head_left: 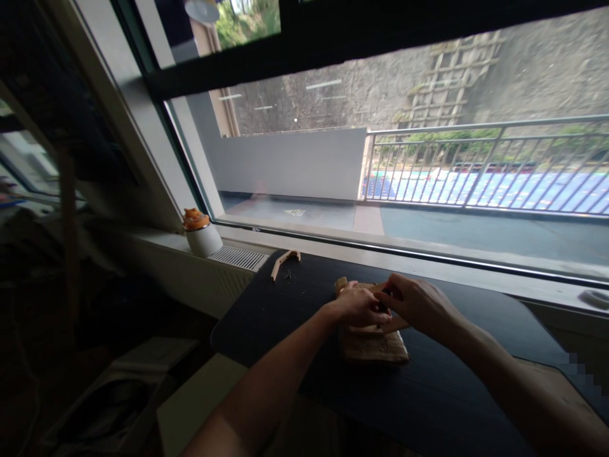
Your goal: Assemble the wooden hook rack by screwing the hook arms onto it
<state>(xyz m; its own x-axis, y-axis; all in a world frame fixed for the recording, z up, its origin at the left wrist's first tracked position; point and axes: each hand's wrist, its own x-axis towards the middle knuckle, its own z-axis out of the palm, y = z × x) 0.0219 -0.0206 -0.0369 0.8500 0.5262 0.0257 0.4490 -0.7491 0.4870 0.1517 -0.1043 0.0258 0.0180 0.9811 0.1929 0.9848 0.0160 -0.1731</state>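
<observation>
A flat wooden piece [375,346] lies on the dark table [295,317] in front of the window. My left hand [359,306] rests closed on its upper part, fingers curled over the wood. My right hand [419,303] meets it from the right, fingers pinched around a small dark thing I cannot make out, right where the two hands touch. A curved wooden part [284,261] lies apart at the table's far left corner, with several tiny dark bits [288,275] beside it.
A white cup with an orange lid [200,232] stands on the window sill to the left, by a vent grille [238,257]. A large window runs behind the table. Dim clutter and a pale box [137,381] sit low on the left.
</observation>
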